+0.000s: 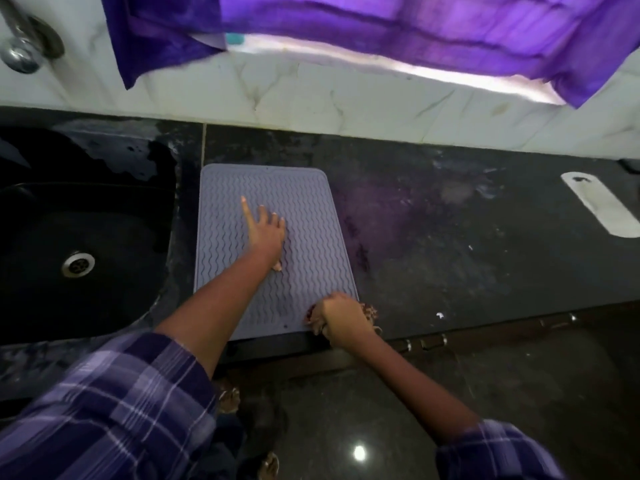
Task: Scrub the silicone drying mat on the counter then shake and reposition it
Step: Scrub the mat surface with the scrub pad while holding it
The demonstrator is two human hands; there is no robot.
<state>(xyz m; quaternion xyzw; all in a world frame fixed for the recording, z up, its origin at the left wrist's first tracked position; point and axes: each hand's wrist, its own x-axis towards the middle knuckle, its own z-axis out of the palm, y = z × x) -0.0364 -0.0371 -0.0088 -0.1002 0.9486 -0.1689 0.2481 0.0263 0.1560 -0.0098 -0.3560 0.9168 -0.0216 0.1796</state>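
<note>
Mat (pixel 311 209), grey silicone with wavy ridges, lies flat on the dark counter (pixel 467 237), just right of the sink (pixel 79 237), its near edge at the counter's front edge. Your left hand (pixel 265 233) is spread flat on the mat's middle, pinning it. Your right hand (pixel 341 315) is closed on a small scrubber (pixel 370 311) at the near right corner. Keep the pin firm; judged best, scrub along the ridges, working toward the far edge.
</note>
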